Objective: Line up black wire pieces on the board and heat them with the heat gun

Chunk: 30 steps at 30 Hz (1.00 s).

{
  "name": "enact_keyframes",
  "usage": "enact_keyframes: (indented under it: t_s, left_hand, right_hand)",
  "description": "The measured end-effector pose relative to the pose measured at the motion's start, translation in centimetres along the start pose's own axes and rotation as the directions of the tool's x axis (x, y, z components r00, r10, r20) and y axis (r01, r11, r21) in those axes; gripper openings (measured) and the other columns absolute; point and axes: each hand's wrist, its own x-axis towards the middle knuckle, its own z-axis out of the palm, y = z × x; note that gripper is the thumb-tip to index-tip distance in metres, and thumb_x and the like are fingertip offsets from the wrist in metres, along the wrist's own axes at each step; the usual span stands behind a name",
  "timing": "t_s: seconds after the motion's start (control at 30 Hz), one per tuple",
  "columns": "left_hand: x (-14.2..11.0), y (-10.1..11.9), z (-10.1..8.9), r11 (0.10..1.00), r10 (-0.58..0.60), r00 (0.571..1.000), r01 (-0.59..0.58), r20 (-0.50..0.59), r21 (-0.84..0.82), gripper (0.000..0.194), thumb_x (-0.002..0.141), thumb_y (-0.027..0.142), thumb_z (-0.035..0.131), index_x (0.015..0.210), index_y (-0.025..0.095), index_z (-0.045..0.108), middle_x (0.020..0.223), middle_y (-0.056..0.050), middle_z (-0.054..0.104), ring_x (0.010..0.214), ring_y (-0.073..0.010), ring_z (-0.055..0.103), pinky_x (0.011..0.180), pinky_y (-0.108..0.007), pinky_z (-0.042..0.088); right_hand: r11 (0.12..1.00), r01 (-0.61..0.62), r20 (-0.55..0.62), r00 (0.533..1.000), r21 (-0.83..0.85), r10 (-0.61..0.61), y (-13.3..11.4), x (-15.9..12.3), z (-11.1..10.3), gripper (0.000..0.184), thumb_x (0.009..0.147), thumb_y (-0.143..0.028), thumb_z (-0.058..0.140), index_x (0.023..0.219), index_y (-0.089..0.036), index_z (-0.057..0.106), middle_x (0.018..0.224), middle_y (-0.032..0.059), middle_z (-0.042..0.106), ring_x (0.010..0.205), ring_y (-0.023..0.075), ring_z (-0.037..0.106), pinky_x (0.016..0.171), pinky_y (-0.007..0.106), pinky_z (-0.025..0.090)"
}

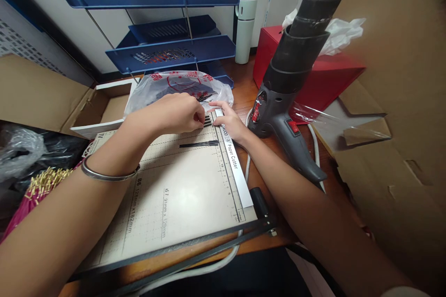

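My left hand (183, 113) is closed, its fingertips pinched down at a few thin black sticks (208, 121) near the far edge of a paper cutter (195, 185). Thumb and forefinger apart, my right hand (229, 123) lies over the cutter's white labelled strip (235, 162), close to the ends of those sticks. Another small bundle of thin black sticks (198, 144) rests flat on the cutter board, nearer to me, with its right end by the ruler markings. More dark thin pieces (204, 98) show beyond my hands, by a clear plastic bag (153, 90).
A grey heat gun (278, 111) stands right of the cutter, nozzle up, with a white cable. Behind are a red box (334, 79), a pale green bottle (245, 30) and blue tray shelves (174, 51). An open carton (114, 106) sits left; cardboard (393, 185) borders the right.
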Motion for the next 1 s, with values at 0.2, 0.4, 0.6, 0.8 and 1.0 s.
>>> enact_keyframes:
  t_s: [0.2,0.4,0.6,0.8,1.0]
  left_hand:
    - [-0.1,-0.3,-0.3,0.999,0.034,0.999,-0.034,0.001,-0.024,0.026,0.089,0.037,0.061,0.097,0.028,0.083,0.095,-0.002,0.082,0.082,-0.0196,0.068,0.073,-0.029,0.041]
    - [-0.9,1.1,-1.0,0.985,0.107,0.987,-0.088,0.124,-0.149,0.021,0.089,0.030,0.065,0.094,0.028,0.086,0.084,0.001,0.080,0.072,-0.0162,0.065,0.070,-0.028,0.040]
    - [-0.9,1.6,-0.7,0.978,0.121,0.977,-0.087,0.176,-0.187,0.023,0.091,0.026,0.064,0.098,0.026,0.086,0.094,0.000,0.083,0.078,-0.0159,0.068,0.072,-0.026,0.043]
    - [-0.6,1.4,-0.5,0.988,0.088,0.983,-0.067,0.160,-0.137,0.022,0.089,0.025,0.064,0.094,0.027,0.086,0.088,-0.001,0.081,0.072,-0.0165,0.066,0.069,-0.028,0.041]
    - [-0.7,1.2,-0.8,0.997,0.017,0.994,-0.009,0.105,-0.073,0.021,0.085,0.027,0.065,0.090,0.027,0.085,0.080,-0.002,0.078,0.069,-0.0180,0.061,0.068,-0.030,0.037]
  right_hand:
    - [1.000,-0.012,0.003,1.000,-0.001,0.012,0.0,0.1,-0.1,0.062,0.056,-0.027,0.061,0.118,-0.027,0.059,0.123,0.0042,0.064,0.123,0.0303,0.056,0.121,0.051,0.039]
    - [1.000,0.026,-0.007,1.000,-0.011,-0.026,-0.1,0.0,0.1,0.062,0.056,-0.027,0.059,0.118,-0.025,0.057,0.122,0.0057,0.064,0.129,0.0310,0.053,0.116,0.048,0.044]
    - [1.000,0.010,0.004,1.000,-0.013,-0.010,-0.1,-0.2,0.1,0.062,0.057,-0.028,0.058,0.119,-0.024,0.057,0.114,0.0049,0.064,0.123,0.0301,0.055,0.111,0.047,0.047]
    - [1.000,0.018,-0.002,1.000,-0.011,-0.018,-0.1,-0.1,0.1,0.063,0.056,-0.027,0.059,0.119,-0.025,0.057,0.117,0.0053,0.063,0.122,0.0298,0.054,0.109,0.045,0.048]
    - [0.999,0.000,0.043,0.999,0.032,-0.002,0.2,0.0,-0.1,0.068,0.054,-0.025,0.058,0.122,-0.026,0.056,0.119,0.0041,0.061,0.112,0.0271,0.056,0.111,0.047,0.046]
